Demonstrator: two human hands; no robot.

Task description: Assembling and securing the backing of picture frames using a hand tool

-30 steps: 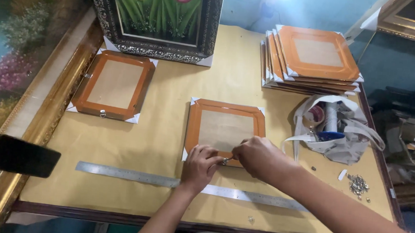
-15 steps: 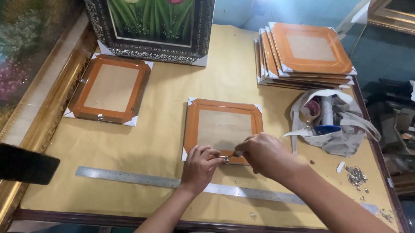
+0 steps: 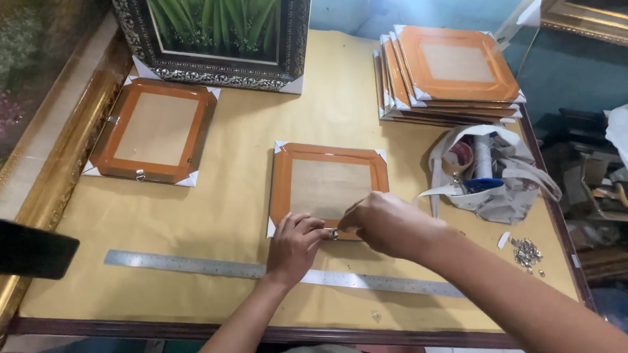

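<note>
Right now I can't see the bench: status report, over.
Both hands, left hand and right hand, pinch a small metal fitting at the near edge of the orange frame. Steel ruler lies just below. Nothing in the way.

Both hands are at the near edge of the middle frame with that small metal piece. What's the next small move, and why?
Probably press the small metal fitting down onto the orange frame: the left hand and right hand both pinch it at the frame's near rail, so it looks positioned but not seated.

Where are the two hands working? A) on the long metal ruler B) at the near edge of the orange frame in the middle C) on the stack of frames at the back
B: the left hand and right hand meet over a small metal piece at the near edge of the middle orange frame, with the ruler lying nearer.
</note>
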